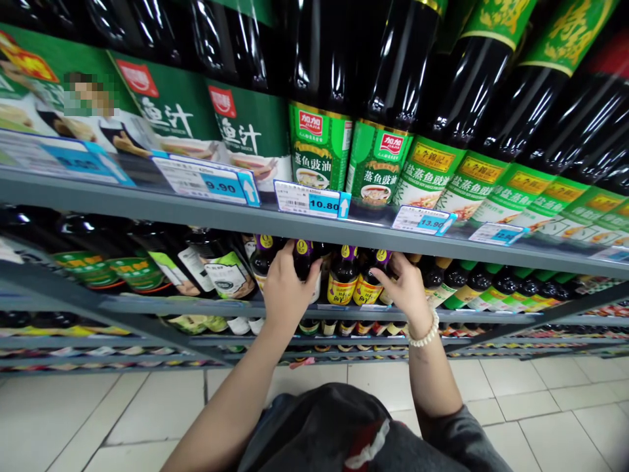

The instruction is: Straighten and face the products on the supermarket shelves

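Head view, looking steeply down: two bare hands raised to a lower shelf [457, 316] of small dark sauce bottles, just under the front rail of an upper shelf [314, 227]. Left hand [286, 288]: fingers bent and pointing up, thumb parted from them, with a purple-necked bottle [302, 265] in the space between. Fingertips partly hidden; whether pressed firmly to the glass or only curved around, impossible to tell. Right hand [407, 288]: thumb spread away from the fingers, pointing across to the left at the neck of the right yellow-labelled bottle [366, 290]. Far side of that grip hidden; contact and pressure impossible to tell.

Key relation in space: purple-necked bottle directly within the opening of the left hand, upright, long axis running across the thumb-to-finger gap. Right yellow-labelled bottle likewise upright, on the inner side of the right hand and clearly nearer to it than to the left. Between the hands, just beside its twin, the left yellow-labelled bottle [341, 288], apparently out of contact with either hand.

Surroundings: pale beaded bracelet [423, 335] on the right wrist; tall green-labelled bottles [319, 147] overhead, behind a row of price tags [309, 202]; dark clothing [304, 426] at the bottom; pale floor tiles [142, 410] to both sides.
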The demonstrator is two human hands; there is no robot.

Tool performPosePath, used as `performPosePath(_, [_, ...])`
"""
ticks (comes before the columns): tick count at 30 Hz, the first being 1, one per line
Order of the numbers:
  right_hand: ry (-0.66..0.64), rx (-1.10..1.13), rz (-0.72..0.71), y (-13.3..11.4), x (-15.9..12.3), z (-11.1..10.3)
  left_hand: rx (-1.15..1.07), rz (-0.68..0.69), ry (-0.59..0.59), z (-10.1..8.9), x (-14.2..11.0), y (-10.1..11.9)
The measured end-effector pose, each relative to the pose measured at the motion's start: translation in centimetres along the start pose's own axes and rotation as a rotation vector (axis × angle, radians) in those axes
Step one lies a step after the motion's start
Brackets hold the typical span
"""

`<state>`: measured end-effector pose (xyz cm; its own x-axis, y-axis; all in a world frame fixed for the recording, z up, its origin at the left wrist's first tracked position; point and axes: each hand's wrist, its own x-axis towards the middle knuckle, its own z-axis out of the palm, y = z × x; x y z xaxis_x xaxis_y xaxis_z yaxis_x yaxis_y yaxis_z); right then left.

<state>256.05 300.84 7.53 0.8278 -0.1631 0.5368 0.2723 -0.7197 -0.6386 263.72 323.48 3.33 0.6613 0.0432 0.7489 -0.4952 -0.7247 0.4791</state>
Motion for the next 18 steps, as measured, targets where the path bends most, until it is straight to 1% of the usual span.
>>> performPosePath(1, [0.081, 0.051, 0.01, -0.1, -0.7, -0.2, 0.0, 0.001, 0.001, 0.0, 0.0, 0.0])
performPosePath(2, [0.198, 0.08, 0.026, -0.3, -1.3, -0.5, 0.001, 0.004, 0.002, 0.0, 0.0, -0.1])
performPosePath(4, [0.48, 0.064, 0.073, -0.4, -2.3, -1.1, -0.002, 0.007, 0.0, 0.0, 0.0, -0.1])
performPosePath(5, [0.6, 0.023, 0.092, -0.3, -2.5, -1.4, -0.003, 0.007, -0.001, 0.0, 0.0, 0.0])
performPosePath(6, [0.681, -0.029, 0.098, 0.0, -2.4, -1.6, -0.004, 0.007, -0.002, 0.0, 0.0, 0.0])
performPosePath(7, [0.715, -0.087, 0.095, 0.3, -2.1, -1.6, -0.004, 0.007, -0.002, 0.0, 0.0, 0.0])
performPosePath(10, [0.666, -0.262, 0.101, 1.4, -0.7, -1.3, 0.001, 0.005, 0.005, -0.1, 0.0, 0.1])
performPosePath(13, [0.617, -0.356, 0.173, 2.4, 0.5, -1.1, 0.003, 0.012, 0.009, 0.0, 0.1, 0.1])
performPosePath(15, [0.573, -0.305, 0.204, 2.8, 0.8, -1.5, 0.002, 0.025, 0.01, 0.0, 0.1, 0.1])
performPosePath(16, [0.525, -0.249, 0.204, 3.0, 0.8, -1.9, 0.002, 0.03, 0.012, 0.0, 0.0, 0.0])
performPosePath(18, [0.376, -0.115, 0.174, 3.3, 0.6, -3.0, 0.005, 0.033, 0.017, 0.0, 0.0, 0.0])
